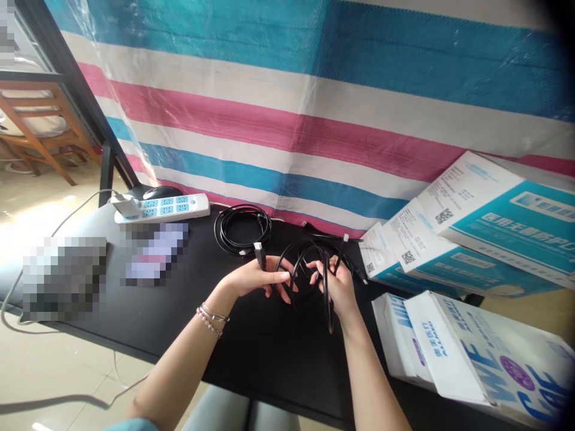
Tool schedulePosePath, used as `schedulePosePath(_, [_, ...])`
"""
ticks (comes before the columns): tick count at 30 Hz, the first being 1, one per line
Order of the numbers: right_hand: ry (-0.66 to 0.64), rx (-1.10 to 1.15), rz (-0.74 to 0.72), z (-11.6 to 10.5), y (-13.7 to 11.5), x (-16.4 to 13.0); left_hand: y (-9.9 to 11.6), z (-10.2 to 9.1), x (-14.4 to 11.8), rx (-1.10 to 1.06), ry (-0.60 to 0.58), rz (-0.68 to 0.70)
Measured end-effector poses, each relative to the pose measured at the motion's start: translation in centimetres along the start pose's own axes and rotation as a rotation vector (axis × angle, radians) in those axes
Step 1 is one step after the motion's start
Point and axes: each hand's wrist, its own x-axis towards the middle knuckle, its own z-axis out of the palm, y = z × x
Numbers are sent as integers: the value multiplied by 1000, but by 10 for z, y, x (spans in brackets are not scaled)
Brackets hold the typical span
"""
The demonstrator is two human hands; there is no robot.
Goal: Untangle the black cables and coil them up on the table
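Loose loops of a black cable (pixel 293 276) hang between my two hands above the black table. My left hand (pixel 254 276) has its thumb and fingers closed around part of the loops, and a connector (pixel 259 250) with a pale tip stands up beside its knuckles. Other loops pass through my right hand (pixel 339 287), whose fingers are curled in around them. A second pale-tipped connector (pixel 345 239) shows just above that hand. Behind my left hand lies a coiled black cable (pixel 220 230) on the table. More black cable (pixel 330 235) lies behind the right hand.
A white power strip (pixel 197 206) with a plugged-in adapter (pixel 126 206) lies at the back left, near a dark mouse (pixel 162 191). Blurred items sit on the table's left. White-and-teal boxes (pixel 498 209) and white boxes (pixel 467 353) stand at right. A striped sheet (pixel 278 137) hangs behind.
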Motion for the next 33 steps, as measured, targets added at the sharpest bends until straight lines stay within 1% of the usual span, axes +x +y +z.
schedulePosePath(5, [14, -53, -41, 0, 1, 0, -3, 0, 2, 21, 41, 86])
schedulePosePath(9, [23, -120, -82, 1, 2, 0, -5, 1, 4, 57, 9, 95])
schedulePosePath(11, [23, -114, -67, 1, 2, 0, -4, 2, 4, 61, 15, 89])
schedulePosePath(14, [20, -77, -26, 1, 1, 0, -3, 2, 3, 44, 56, 108])
schedulePosePath(17, [20, -41, -1, 2, -1, -1, -5, 2, 5, -26, 78, 145])
schedulePosePath(21, [32, -44, 6, 3, -3, -2, -5, 4, 8, -135, 108, 140])
schedulePosePath(25, [67, -66, 4, 3, 1, -2, -3, 5, 6, -111, 133, 155])
schedulePosePath(28, [77, -52, -14, 4, 3, -1, -2, 4, 4, -57, 110, 172])
schedulePosePath(30, [76, -54, -15, 3, 4, -1, -2, 3, 3, -13, 66, 181])
schedulePosePath(33, [38, -65, -8, 2, 6, 1, -2, 2, 2, 73, 0, 178])
